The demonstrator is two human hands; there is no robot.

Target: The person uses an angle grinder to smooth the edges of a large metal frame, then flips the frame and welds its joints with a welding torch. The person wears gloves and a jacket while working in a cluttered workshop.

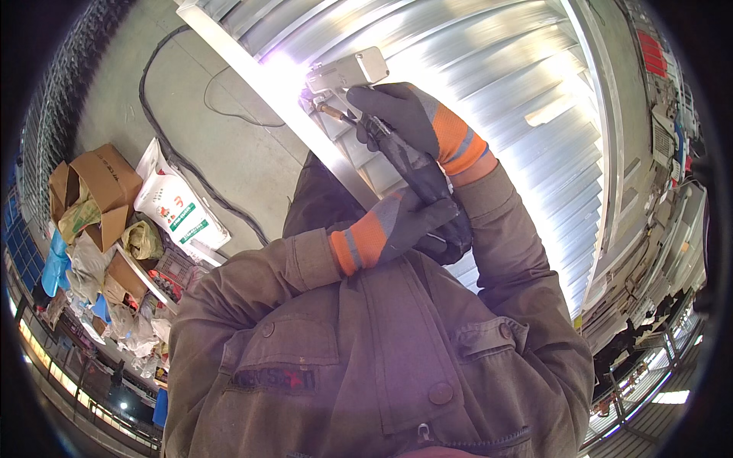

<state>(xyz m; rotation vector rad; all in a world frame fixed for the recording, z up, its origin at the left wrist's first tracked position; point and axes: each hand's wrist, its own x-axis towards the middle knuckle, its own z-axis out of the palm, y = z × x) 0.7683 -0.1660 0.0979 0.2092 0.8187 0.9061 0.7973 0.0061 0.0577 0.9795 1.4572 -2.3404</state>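
A black welding torch (410, 162) slants across the middle, its brass-coloured tip pointing up and left at a glaring white-violet arc (284, 75). My left hand (398, 227), in a dark glove with an orange cuff, closes round the rear of the torch. Farther forward, my right hand (408, 114), gloved alike, wraps the torch near its neck. Just beyond the right fingertips is a silver rectangular metal block (347, 70); whether it is joined to the torch I cannot tell. The arc burns at a straight metal bar (229, 47) edging a ribbed shiny metal panel (496, 84).
On the floor at left lie a dark cable (145, 84), a white printed sack (174, 202) and an open cardboard box (114, 179) among plastic bags. Another long metal bar (603, 114) bounds the panel's right side. Stacked metal lengths (637, 263) lie at far right.
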